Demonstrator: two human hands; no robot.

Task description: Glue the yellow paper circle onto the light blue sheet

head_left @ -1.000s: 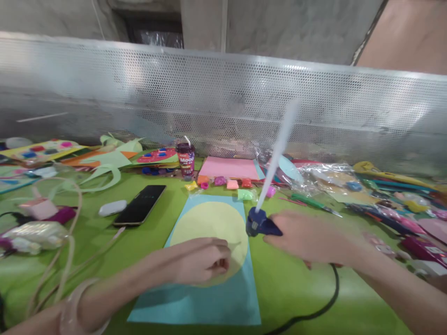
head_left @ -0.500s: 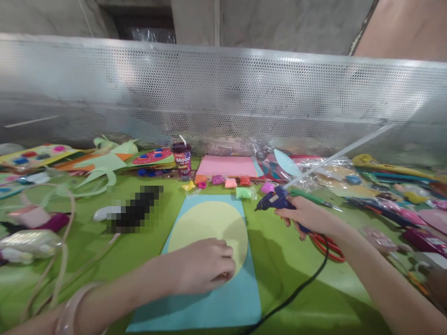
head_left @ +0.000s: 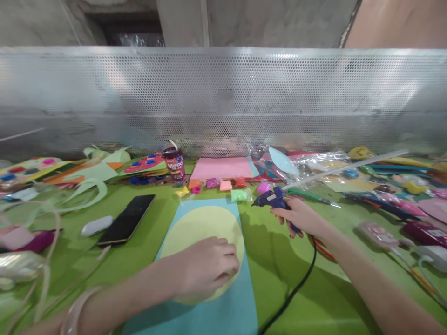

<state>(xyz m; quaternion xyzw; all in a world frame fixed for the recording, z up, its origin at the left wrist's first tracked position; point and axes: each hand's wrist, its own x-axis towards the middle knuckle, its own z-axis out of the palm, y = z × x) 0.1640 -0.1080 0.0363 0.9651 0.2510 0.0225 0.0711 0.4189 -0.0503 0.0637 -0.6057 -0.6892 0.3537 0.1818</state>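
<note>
My right hand (head_left: 296,216) grips a dark blue hot glue gun (head_left: 274,199) above the green tabletop, its nozzle pointing left. A long translucent glue stick (head_left: 338,170) sticks out from the gun's back, up to the right. The black cord (head_left: 295,298) runs down from it toward the front edge. My left hand (head_left: 213,265) is over a pale yellow paper circle (head_left: 202,223), fingers curled in; whatever they hold is hidden. The circle lies on a light blue sheet (head_left: 230,311). A pale bangle (head_left: 78,309) is on my left wrist.
A black phone (head_left: 129,218) and a white oval case (head_left: 97,226) lie left. Behind stand a purple drink cup (head_left: 174,167), pink paper (head_left: 223,168) and several small colourful packets (head_left: 226,185). A green-handled craft knife (head_left: 310,195) lies behind my right hand. A perforated metal panel (head_left: 223,107) bounds the back.
The glue stick has tipped lower as my right hand turned the gun slightly. My left hand stays over the yellow circle, a little farther right on it. The whole view has shifted a little.
</note>
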